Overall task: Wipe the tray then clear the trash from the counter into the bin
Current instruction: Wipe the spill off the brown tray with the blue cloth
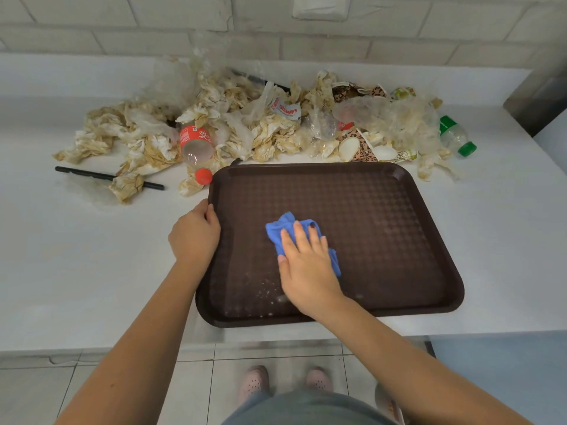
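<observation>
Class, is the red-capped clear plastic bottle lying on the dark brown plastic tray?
No, the red-capped bottle lies on the white counter, beyond the far left corner of the brown tray.

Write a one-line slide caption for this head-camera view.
Right hand presses a blue cloth on the brown tray, left hand holds its rim; trash piled behind.

Fast-food or canteen clearing area | brown serving tray (pixel 368 210), heaped used napkins (pixel 260 133), crushed paper cups (pixel 359 145), soda bottle (pixel 196 142) on a white counter (pixel 92 256) | tiled floor (pixel 196 378)
</observation>
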Motion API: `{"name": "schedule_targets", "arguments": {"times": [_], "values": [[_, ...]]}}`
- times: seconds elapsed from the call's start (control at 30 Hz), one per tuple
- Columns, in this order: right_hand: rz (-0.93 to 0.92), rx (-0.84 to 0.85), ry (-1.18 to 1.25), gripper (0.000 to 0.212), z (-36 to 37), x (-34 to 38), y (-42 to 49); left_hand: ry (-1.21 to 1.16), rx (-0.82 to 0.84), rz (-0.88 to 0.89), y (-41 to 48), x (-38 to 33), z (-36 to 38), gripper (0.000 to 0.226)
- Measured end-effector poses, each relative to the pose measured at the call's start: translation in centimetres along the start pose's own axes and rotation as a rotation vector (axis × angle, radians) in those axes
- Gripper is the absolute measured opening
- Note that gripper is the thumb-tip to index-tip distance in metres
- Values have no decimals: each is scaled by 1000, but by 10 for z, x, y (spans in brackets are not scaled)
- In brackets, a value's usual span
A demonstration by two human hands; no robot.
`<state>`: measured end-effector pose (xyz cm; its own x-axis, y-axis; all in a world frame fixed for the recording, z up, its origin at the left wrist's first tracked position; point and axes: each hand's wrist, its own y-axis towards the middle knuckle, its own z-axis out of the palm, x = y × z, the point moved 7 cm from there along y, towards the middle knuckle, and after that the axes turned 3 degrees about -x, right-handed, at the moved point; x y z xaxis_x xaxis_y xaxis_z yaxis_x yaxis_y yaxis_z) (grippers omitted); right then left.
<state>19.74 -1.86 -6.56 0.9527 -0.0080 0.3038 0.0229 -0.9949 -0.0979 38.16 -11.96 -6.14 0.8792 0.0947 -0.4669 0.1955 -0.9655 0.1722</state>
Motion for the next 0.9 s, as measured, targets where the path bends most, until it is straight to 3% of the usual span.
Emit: {"name": "schedule_targets", "arguments": {"times": [0.13, 0.23, 0.33, 0.47, 0.63, 0.73, 0.9], "values": [[-212, 18, 58, 75, 7, 33, -1, -2, -3, -33, 0, 1, 0, 31], [-345, 51, 72, 57, 11, 48, -11, 0, -10, -31, 1, 2, 1, 30], [-382, -22, 18, 47, 6, 48, -13, 20, -5, 0, 1, 1, 3, 30], [-217, -72, -21, 50, -7, 8, 2, 48, 11, 39, 0, -2, 1, 32], [153, -154, 0, 75, -39, -104, -3, 35, 14, 41, 0, 0, 0, 32], [329, -205, -20, 52, -51, -151, -20, 12, 1, 25, -2, 0, -2, 33], [384, -270, -42, 47, -41, -131, -13, -21, -23, -16, -3, 1, -3, 32]]}}
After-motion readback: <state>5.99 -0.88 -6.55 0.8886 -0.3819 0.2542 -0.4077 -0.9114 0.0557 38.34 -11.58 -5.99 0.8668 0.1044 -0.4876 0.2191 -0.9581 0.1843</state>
